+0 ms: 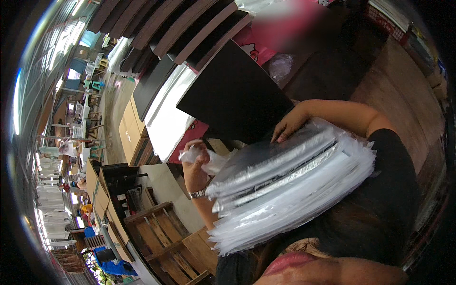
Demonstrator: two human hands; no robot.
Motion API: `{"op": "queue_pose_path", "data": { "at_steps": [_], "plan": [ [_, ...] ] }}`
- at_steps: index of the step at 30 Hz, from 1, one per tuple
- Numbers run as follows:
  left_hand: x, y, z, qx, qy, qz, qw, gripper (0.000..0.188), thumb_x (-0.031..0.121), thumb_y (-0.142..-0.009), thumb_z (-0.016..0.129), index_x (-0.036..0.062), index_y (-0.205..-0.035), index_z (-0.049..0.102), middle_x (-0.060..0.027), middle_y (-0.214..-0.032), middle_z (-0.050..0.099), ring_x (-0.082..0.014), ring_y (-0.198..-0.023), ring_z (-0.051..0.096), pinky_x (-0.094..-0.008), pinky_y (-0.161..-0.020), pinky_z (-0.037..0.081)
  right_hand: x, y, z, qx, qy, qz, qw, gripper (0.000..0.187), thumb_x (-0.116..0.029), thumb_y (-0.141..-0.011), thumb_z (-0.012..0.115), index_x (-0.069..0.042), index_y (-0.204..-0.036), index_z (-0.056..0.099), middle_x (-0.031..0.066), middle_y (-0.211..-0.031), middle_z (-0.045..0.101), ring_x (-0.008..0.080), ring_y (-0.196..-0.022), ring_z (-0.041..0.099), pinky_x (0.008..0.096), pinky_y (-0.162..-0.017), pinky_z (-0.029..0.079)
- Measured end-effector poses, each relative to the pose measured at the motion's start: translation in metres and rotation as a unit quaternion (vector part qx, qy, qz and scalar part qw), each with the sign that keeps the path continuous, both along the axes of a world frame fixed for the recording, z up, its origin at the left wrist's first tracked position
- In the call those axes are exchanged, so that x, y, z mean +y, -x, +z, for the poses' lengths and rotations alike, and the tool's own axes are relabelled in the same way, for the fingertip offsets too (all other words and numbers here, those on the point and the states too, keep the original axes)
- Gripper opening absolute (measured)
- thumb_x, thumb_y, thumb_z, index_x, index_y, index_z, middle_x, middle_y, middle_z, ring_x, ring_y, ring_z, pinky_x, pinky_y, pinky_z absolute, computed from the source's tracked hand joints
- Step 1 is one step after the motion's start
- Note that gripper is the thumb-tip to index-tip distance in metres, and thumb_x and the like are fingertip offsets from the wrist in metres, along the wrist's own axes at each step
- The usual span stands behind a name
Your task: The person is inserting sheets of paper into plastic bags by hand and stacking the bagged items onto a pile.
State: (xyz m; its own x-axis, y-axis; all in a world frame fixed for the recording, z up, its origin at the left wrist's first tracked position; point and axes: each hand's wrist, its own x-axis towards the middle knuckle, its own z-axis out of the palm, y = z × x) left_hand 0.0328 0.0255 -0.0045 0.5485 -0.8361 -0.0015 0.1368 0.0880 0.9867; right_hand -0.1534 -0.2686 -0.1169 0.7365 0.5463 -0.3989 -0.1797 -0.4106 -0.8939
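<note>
And there it was: crumpled clear plastic film was gripped by the left hand, the fingers folded snugly around the bunched plastic, with a metal-looking watch worn at the wrist just below. Over on the other side, the fingers of the right hand were bent downward at the far edge of the plastic, near the corner of a broad black panel; whether anything was pinched by them could not be told. Right in the middle, between the two arms, a thick stack of clear plastic sheets was seen close in front of the black shirt, its layered edges left ragged and shining. Beyond the hands, a row of brown-edged dark boards was ranged, and white sheeting was spread beside the black panel. Farther left, cardboard boxes were stacked, while a slatted wooden pallet was glimpsed toward the lower left.
</note>
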Motion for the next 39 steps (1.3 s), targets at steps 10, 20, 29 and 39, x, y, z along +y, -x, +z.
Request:
{"op": "queue_pose_path", "data": {
  "at_steps": [10,20,29,39],
  "plan": [
    [-0.088,0.038,0.033,-0.077,0.081,0.086,0.99,0.046,-0.006,-0.068,0.062,-0.0004,-0.113,0.054,-0.0129,-0.11,0.059,-0.0229,-0.103,0.055,-0.0343,-0.09,0.043,0.027,-0.065,0.137,-0.357,-0.127,-0.306,0.873,0.066,-0.026,-0.078,0.07,-0.005,-0.132,0.04,0.0135,-0.092,0.063,0.0217,-0.082,0.062,0.032,-0.075,0.049],
    [-0.083,0.039,0.044,-0.075,0.105,0.174,0.976,0.056,-0.005,-0.072,0.065,-0.0009,-0.123,0.043,-0.0206,-0.11,0.058,-0.028,-0.102,0.059,-0.0377,-0.089,0.048,0.026,-0.081,0.149,-0.355,-0.134,-0.389,0.84,0.018,-0.018,-0.083,0.065,-0.001,-0.085,0.061,0.002,-0.074,0.061,0.0075,-0.072,0.055,0.0253,-0.068,0.045],
    [-0.048,0.024,0.007,-0.107,0.007,0.109,0.988,0.028,0.009,-0.081,0.062,-0.0003,-0.106,0.054,-0.0101,-0.092,0.062,-0.0192,-0.079,0.06,-0.0325,-0.071,0.05,0.039,-0.078,0.15,-0.232,-0.343,-0.423,0.806,0.016,-0.022,-0.087,0.06,-0.006,-0.085,0.061,-0.0008,-0.072,0.057,0.0056,-0.063,0.049,0.0226,-0.058,0.042],
    [0.006,0.037,-0.003,-0.081,-0.055,0.059,0.993,0.033,0.027,-0.081,0.064,0.004,-0.103,0.055,-0.0106,-0.092,0.061,-0.0239,-0.083,0.059,-0.0385,-0.073,0.051,-0.024,-0.027,0.147,-0.081,-0.428,-0.048,0.899,0.024,-0.021,-0.079,0.067,0.001,-0.087,0.065,0.0144,-0.087,0.065,0.0205,-0.086,0.063,0.0328,-0.076,0.051]
  ]
}}
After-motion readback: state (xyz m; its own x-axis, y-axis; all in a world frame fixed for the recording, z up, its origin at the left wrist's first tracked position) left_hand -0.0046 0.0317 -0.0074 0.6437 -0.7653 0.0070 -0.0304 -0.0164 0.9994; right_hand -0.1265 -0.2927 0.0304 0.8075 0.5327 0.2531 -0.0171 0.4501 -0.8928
